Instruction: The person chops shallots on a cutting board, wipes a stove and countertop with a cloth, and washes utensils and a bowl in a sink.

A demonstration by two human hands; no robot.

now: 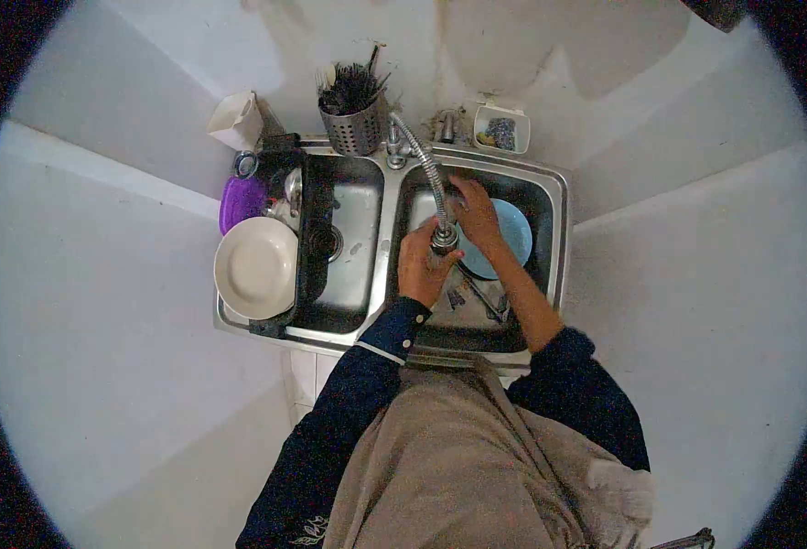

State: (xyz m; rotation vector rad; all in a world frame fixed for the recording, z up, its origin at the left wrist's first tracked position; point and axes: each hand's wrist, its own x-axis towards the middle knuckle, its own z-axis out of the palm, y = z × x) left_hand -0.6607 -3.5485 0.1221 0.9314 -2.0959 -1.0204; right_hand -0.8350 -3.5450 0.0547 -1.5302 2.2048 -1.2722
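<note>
My left hand (420, 267) is at the left side of the faucet head (445, 240), its thumb and fingers curled round it. A flexible metal faucet hose (424, 157) bends down to this head. My right hand (477, 212) is just to the right of the hose, over the right basin (543, 306). Its fingers are bent, and whatever they hold is hidden. Under my right wrist sits a light blue plate (513, 233), partly covered by the arm. Lower in the same basin are several pieces of cutlery (486, 300), indistinct in the wet area.
A cream plate (255, 268) and a purple container (241, 203) stand on the black dish rack (310, 247) at left. Behind are a metal cutlery holder (354, 131) and a white box (502, 128) with a scrubber. The left basin (353, 265) has a drain. Walls enclose both sides.
</note>
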